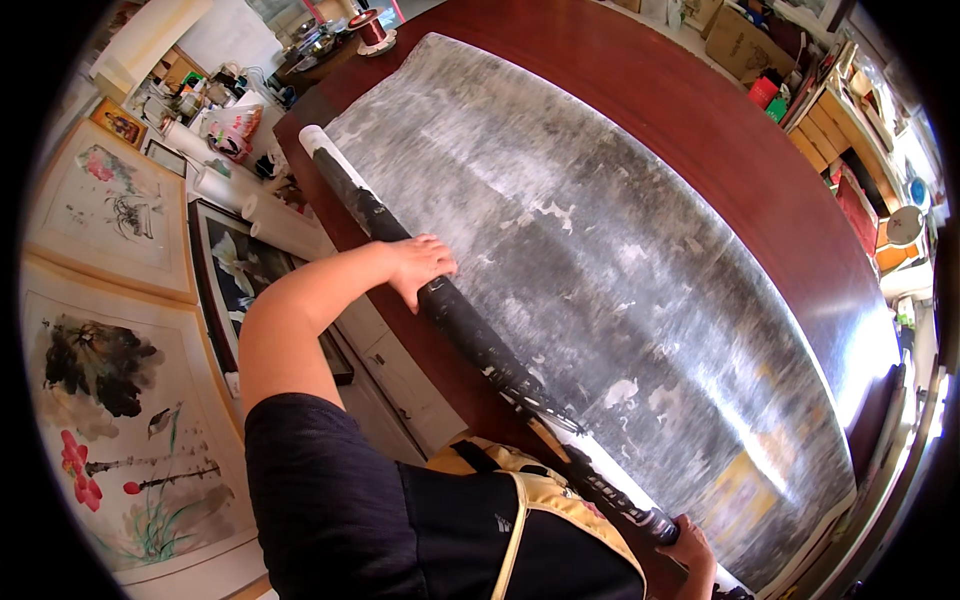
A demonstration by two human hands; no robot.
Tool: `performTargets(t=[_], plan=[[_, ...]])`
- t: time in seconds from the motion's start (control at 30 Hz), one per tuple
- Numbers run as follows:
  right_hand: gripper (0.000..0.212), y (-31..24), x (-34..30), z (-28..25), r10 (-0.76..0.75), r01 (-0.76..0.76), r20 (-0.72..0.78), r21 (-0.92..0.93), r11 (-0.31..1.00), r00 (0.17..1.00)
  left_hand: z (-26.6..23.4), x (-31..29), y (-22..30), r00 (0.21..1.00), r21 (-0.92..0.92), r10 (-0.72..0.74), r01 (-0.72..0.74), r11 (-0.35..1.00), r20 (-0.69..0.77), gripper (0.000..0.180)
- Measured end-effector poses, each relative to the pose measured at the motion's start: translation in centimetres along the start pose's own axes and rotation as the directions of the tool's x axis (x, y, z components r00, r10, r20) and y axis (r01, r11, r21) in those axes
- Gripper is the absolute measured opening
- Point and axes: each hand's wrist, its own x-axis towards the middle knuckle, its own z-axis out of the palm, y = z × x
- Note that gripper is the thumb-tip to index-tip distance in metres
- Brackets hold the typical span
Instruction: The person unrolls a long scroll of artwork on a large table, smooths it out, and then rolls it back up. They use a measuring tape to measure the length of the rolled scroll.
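Note:
A large grey, mottled sheet (600,260) with pale patches and a yellowish stain lies spread over a dark red table (700,130). Along its near side runs a long roll (470,325), blackish with white parts, lying slantwise from upper left to lower right. My left hand (420,265) straddles the upper part of the roll, fingers over the far side and thumb on the near side. Down at the lower right, my right hand (690,545) is closed around the roll near its other end; part of that hand is hidden by the roll.
Framed flower paintings (120,420) lean at the left, beside white paper rolls (280,220) and a white cabinet (390,390). A copper-coloured spool (372,30) stands at the table's far left. Wooden drawers (840,130) and a cardboard box (750,45) are at the far right.

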Motion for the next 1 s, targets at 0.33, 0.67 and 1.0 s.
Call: performTargets(t=[0.33,0.67,1.0], plan=[[0.078,0.6,-1.2,0.8,0.004,0.001,-0.065,0.090,0.996,0.998,4.5,0.7,8.4,0.966,0.114,0.098,-0.072,0.991,-0.241,0.090],[0.108,-4.8,-8.6,3.2,-0.048,-0.074,-0.664,-0.153,0.985,0.746,-1.1,2.9,7.7,0.980,-0.117,0.004,-0.028,0.993,-0.198,0.070],[0.077,0.8,-2.3,0.0,-0.058,0.034,-0.660,-0.049,0.998,0.749,2.4,4.6,13.4,0.704,0.149,0.172,-0.096,0.984,-0.689,0.089]])
